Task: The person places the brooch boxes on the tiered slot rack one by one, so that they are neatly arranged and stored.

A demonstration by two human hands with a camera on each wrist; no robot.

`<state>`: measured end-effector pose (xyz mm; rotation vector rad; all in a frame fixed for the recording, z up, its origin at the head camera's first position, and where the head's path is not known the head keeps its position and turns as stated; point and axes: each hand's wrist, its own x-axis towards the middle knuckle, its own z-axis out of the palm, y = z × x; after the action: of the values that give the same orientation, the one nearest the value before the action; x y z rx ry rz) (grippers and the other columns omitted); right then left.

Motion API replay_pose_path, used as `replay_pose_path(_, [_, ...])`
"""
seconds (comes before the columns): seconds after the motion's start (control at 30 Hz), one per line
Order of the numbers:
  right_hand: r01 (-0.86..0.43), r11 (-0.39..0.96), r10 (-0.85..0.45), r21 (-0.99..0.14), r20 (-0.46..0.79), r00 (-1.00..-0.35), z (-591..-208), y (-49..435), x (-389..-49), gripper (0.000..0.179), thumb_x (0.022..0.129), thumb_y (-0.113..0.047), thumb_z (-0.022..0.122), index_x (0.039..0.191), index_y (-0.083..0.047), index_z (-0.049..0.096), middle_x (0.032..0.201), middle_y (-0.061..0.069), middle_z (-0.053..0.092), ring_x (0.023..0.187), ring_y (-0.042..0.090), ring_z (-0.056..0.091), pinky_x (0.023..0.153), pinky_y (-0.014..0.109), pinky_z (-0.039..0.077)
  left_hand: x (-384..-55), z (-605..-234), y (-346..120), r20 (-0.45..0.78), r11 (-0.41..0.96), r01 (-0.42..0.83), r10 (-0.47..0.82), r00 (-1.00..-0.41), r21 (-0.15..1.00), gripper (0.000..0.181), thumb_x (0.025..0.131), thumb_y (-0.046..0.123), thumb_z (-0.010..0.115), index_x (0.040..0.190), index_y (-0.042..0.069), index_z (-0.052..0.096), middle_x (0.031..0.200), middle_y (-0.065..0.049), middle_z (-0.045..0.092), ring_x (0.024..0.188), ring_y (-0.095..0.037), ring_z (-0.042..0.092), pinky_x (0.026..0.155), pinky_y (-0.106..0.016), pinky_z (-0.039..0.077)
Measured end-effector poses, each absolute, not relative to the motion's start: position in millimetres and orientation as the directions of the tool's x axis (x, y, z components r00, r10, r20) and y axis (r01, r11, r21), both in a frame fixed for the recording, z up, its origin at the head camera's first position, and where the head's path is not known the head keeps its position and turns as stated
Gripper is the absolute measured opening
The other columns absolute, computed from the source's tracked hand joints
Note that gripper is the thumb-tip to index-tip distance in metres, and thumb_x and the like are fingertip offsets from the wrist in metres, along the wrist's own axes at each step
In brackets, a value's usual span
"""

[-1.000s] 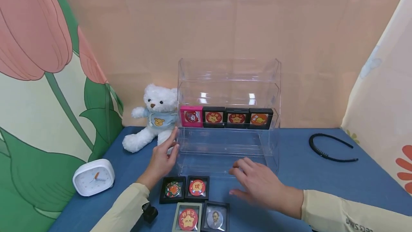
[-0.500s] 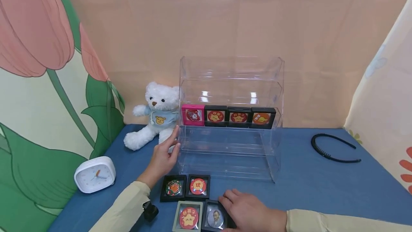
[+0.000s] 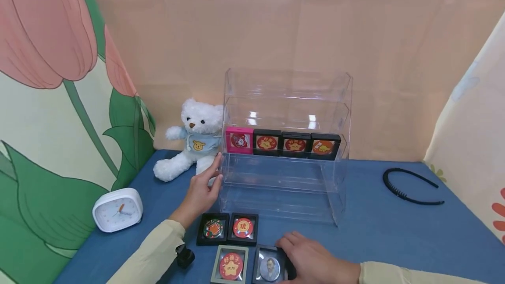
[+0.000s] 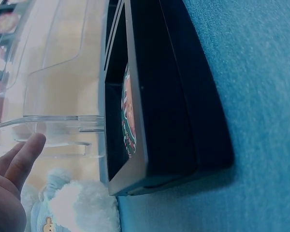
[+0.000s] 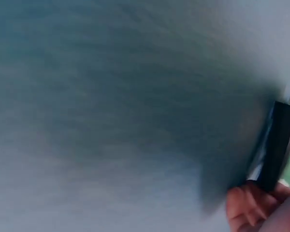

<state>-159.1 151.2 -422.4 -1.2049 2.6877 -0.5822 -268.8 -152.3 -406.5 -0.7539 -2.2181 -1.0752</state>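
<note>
Steadying the clear rack (image 3: 286, 143) with the left hand (image 3: 202, 192), the person works at the framed badges laid out in front of it. That hand's fingers are straight and rest against the rack's left front edge; the left wrist view shows a fingertip (image 4: 31, 147) right at the clear plastic.

Down at the near edge, the right hand (image 3: 311, 260) has its fingers curled round the portrait frame (image 3: 270, 267), the rightmost of the near pair. That frame looks to lie on the blue table (image 3: 394, 231), though from the head view I cannot tell whether it is already lifted a touch. The right wrist view is too blurred to settle it, showing only fingers (image 5: 246, 203) at a black edge.

Just beside it lies the star frame (image 3: 231, 264), and above them the two black frames (image 3: 228, 228), side by side and close to the rack's foot. Four frames (image 3: 282, 143) already stand in a row on the third tier; the tiers below and above are bare.

I would judge this the pick-up step. Next calls for a clean lift without nudging the star frame, then carrying the piece upright onto a free tier while the left hand braces the rack.

A white bear (image 3: 191, 141), a clock (image 3: 117, 209) and a black headband (image 3: 410, 186) sit off to the sides.
</note>
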Motion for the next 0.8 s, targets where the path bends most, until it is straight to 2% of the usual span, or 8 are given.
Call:
replay_pose_path(0.17, [-0.556,0.537,-0.703,-0.634,0.028,-0.711,-429,166,-156,0.059,0.079,-0.051,0.072,0.121,-0.016,0.051,0.109,-0.009,0.051,0.091,0.002,0.050,0.069,0.026,0.049,-268,-407,-153,0.678,0.516,0.688,0.250,-0.691,0.511,0.060,0.092,-0.002,0.058,0.146,0.004,0.035,0.139,-0.013,0.046,0.100,-0.032,0.063,0.055,-0.024,0.053])
replay_pose_path(0.4, [-0.504,0.335,-0.744,-0.796,0.105,-0.660,-482,197,-172,0.056,0.082,-0.034,0.075,0.130,-0.023,0.047,0.117,-0.005,0.054,0.100,0.010,0.056,0.074,0.028,0.050,-266,-407,-154,0.670,0.508,0.680,0.242,-0.702,0.529,0.059,0.092,-0.002,0.058,0.147,0.005,0.035,0.140,-0.013,0.046,0.101,-0.033,0.063,0.048,-0.023,0.049])
replay_pose_path(0.47, [-0.509,0.289,-0.766,-0.811,0.123,-0.631,-476,200,-169,0.055,0.085,-0.027,0.072,0.133,-0.018,0.046,0.118,-0.003,0.054,0.100,0.010,0.055,0.076,0.028,0.049,-265,-407,-155,0.660,0.510,0.673,0.245,-0.710,0.535,0.059,0.093,-0.001,0.057,0.147,0.005,0.034,0.140,-0.012,0.045,0.102,-0.032,0.062,0.049,-0.022,0.050])
replay_pose_path(0.63, [-0.623,0.145,-0.802,-0.769,0.278,-0.529,-439,198,-152,0.047,0.090,-0.003,0.064,0.134,0.000,0.047,0.099,0.002,0.054,0.081,0.010,0.052,0.064,0.023,0.048,-265,-405,-155,0.671,0.506,0.683,0.246,-0.699,0.526,0.059,0.093,-0.001,0.056,0.147,0.005,0.034,0.140,-0.013,0.046,0.100,-0.032,0.063,0.048,-0.022,0.049])
replay_pose_path(0.7, [-0.649,0.103,-0.795,-0.754,0.330,-0.509,-439,200,-151,0.047,0.090,0.003,0.060,0.135,0.001,0.047,0.092,0.003,0.053,0.073,0.011,0.049,0.058,0.021,0.046,-266,-405,-155,0.677,0.503,0.689,0.247,-0.693,0.522,0.058,0.093,-0.002,0.056,0.146,0.005,0.035,0.140,-0.013,0.046,0.100,-0.032,0.063,0.047,-0.022,0.049])
replay_pose_path(0.8, [-0.661,0.063,-0.774,-0.748,0.381,-0.505,-439,203,-150,0.046,0.090,0.009,0.057,0.135,0.001,0.050,0.092,0.004,0.056,0.069,0.010,0.051,0.055,0.021,0.048,-267,-406,-155,0.668,0.505,0.685,0.253,-0.699,0.525,0.058,0.093,-0.001,0.056,0.147,0.006,0.034,0.140,-0.011,0.045,0.100,-0.030,0.063,0.047,-0.022,0.048])
